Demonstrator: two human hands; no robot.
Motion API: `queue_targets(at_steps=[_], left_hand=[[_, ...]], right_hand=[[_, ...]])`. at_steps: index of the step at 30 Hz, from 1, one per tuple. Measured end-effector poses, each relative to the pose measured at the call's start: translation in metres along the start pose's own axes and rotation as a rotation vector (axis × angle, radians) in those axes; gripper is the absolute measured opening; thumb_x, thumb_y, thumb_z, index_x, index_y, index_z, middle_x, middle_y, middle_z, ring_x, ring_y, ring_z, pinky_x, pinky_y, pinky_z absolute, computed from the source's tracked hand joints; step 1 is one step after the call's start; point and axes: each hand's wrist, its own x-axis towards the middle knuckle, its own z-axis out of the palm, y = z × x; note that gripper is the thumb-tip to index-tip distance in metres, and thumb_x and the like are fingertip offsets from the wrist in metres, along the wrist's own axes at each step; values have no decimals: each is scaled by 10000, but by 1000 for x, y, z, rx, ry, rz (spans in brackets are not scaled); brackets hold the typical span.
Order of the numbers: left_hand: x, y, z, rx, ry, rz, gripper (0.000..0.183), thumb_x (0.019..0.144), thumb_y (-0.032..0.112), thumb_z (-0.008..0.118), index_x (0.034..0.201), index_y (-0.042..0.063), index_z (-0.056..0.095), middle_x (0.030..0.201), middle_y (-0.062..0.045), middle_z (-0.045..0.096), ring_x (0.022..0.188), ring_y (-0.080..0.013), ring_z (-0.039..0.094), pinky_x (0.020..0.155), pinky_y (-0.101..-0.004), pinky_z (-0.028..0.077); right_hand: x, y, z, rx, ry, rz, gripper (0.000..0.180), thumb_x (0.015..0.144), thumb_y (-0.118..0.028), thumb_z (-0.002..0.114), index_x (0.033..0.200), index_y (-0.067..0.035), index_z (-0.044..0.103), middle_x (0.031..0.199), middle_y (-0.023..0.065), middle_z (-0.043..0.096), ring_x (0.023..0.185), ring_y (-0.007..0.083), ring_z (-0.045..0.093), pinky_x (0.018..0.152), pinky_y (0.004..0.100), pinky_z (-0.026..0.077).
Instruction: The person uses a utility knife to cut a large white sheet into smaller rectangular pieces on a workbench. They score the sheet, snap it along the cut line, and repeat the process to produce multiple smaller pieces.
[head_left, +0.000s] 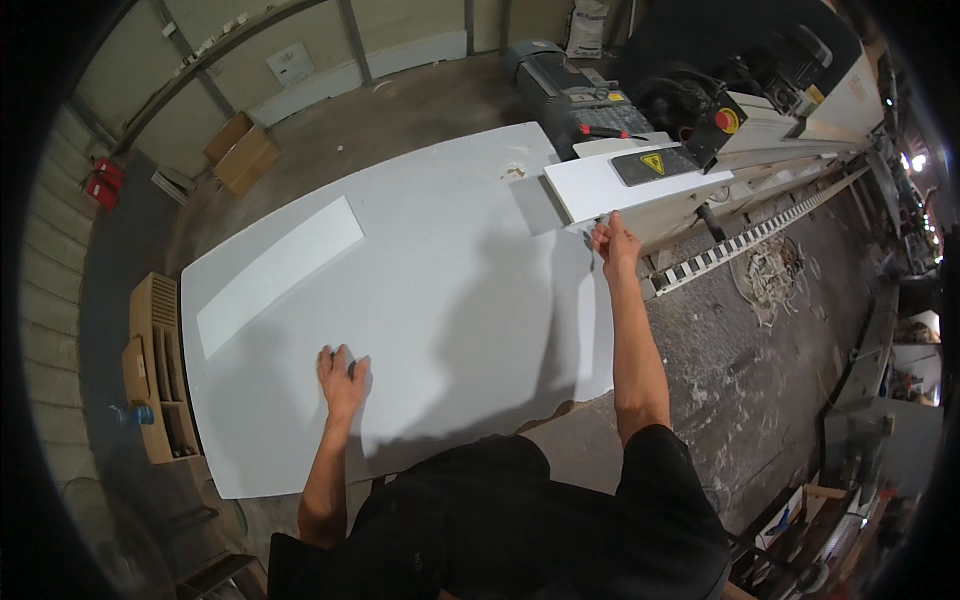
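A large white-topped table (405, 300) lies before me. My left hand (343, 379) rests on its surface near the front left, fingers spread, holding nothing. My right hand (616, 241) is at the near edge of a white board (592, 187), which juts out of a machine (765, 142) at the upper right. Its thumb and fingers are at the board's lower edge; whether they grip it is unclear. A black plate with a yellow warning sign (654, 163) lies over the board. A separate white strip panel (281, 277) lies flat at the table's left.
A red emergency stop button (726, 120) sits on the machine. A notched rail (739, 240) runs along its side, with a heap of pale trimmings (771, 274) on the floor. Beyond the table stand a cardboard box (244, 157) and a wooden cabinet (161, 367).
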Motion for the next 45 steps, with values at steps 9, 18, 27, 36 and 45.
queue_targets(at_steps=[9,18,27,36,45], left_hand=[[41,165,10,-709,-365,126,422,968,205,707,1328,3,622,1232,-126,699,1055,-174,651,930,-330,531],[82,259,47,-1577,-615,-359,316,1003,197,656,1231,-16,603,1166,-136,684,1061,-230,663,972,-393,540],[31,169,-5,-1567,-204,-678,192,970,138,686,1091,-5,643,1054,-111,696,967,-230,683,906,-391,568],[20,104,-109,-1675,7,33,976,860,458,765,1624,147,243,1591,-78,387,1402,-266,429,1124,-450,380],[44,94,-104,-2340,-509,8,1011,706,413,812,1552,52,393,1554,-137,449,1421,-342,419,1190,-524,326]], right_hand=[[-22,25,69,71,-55,267,387,959,-405,725,863,-51,601,754,76,659,614,199,655,639,340,594],[-83,67,101,-205,-324,313,376,992,-305,693,1000,63,617,773,111,611,647,237,615,614,353,551],[-143,50,125,125,-406,502,292,963,-344,714,1069,-80,648,850,26,647,727,152,601,563,295,438],[-261,63,153,395,-791,494,697,909,-375,783,1437,-41,472,1342,93,601,1241,237,600,1032,406,550],[-371,54,100,539,-576,353,584,968,-427,704,1419,-110,509,1351,43,585,1262,161,561,1091,369,484]])
